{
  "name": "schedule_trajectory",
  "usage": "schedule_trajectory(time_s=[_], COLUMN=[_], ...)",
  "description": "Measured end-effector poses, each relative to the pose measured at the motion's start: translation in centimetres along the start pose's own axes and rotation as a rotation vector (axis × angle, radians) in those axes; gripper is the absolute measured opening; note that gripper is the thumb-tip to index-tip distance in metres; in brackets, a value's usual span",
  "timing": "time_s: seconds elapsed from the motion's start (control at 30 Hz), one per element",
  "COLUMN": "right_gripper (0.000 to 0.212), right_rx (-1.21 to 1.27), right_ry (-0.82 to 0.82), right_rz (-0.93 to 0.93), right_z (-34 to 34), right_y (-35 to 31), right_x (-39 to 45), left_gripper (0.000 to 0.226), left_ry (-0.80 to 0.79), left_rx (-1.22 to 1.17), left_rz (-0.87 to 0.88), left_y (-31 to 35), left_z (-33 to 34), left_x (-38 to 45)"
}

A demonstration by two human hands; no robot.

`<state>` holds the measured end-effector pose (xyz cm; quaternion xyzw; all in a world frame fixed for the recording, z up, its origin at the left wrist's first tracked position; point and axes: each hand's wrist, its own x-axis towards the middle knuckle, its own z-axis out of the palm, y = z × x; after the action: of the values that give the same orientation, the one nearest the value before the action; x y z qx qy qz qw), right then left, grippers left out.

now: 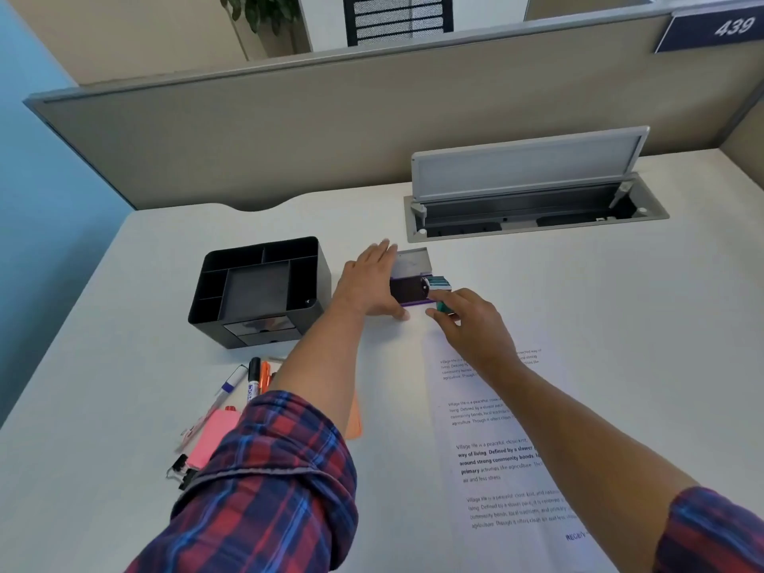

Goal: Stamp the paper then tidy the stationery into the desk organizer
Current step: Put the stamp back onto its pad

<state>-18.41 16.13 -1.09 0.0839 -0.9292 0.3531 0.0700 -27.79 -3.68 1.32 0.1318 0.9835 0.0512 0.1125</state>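
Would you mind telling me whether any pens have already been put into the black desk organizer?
No. The compartments of the desk organizer show only black interior, while the pens lie on the desk in front of it.

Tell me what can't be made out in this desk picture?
Head view only:
- Small teal stamp: mostly covered by the right hand.
- Printed white paper sheet: right arm crosses it; small text too blurred to read fully.
- Pink sticky notes and black binder clips: partly behind the plaid sleeve.
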Motion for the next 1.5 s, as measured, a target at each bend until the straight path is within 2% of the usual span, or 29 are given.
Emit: schedule_trajectory(time_s=[0.13, 0.4, 0.6, 0.8, 0.97, 1.07, 1.2, 1.37, 1.5], right_gripper=[0.034, 0.036, 0.036, 0.034, 0.029, 0.028, 0.028, 0.033, 0.030], right_rx=[0.020, 0.057, 0.078, 0.051, -0.020, -0.043, -0.067, -0.038, -0.078], right_ry=[0.053, 0.077, 0.110, 0.140, 0.245, 0.254, 0.180, 0.092, 0.058], right_rz=[0.042, 0.055, 0.017, -0.070, -0.241, -0.301, -0.283, -0.215, -0.219], right_z=[0.1, -0.6, -1.2, -1.6, -1.9, -1.7, -1.2, -0.3, 0.4], right_y=[0.7, 1.8, 1.8, 1.3, 1.2, 1.1, 1.2, 1.0, 0.4], right_x=[0.4, 0.6, 0.5, 0.2, -0.5, -0.8, -1.1, -1.1, -0.2], left_gripper=[0.140, 0.130, 0.124, 0.118, 0.091, 0.074, 0.068, 0.083, 0.068], left_ry=[-0.047, -0.073, 0.028, 0.213, 0.357, 0.366, 0.346, 0.251, 0.257], left_rx=[0.033, 0.014, 0.058, 0.101, 0.090, 0.071, -0.037, -0.245, -0.316], left_rz=[0.017, 0.012, 0.061, 0.105, 0.133, 0.159, 0.089, -0.092, -0.139], left_y=[-0.5, -0.3, 0.1, 0.3, 0.9, 1.0, 0.9, 0.7, 0.7], left_z=[-0.8, -1.1, -1.0, -0.8, -0.1, 0.6, 1.6, 3.2, 3.8], left_x=[1.6, 2.6, 1.8, 0.1, -1.6, -2.4, -2.9, -3.0, -3.0])
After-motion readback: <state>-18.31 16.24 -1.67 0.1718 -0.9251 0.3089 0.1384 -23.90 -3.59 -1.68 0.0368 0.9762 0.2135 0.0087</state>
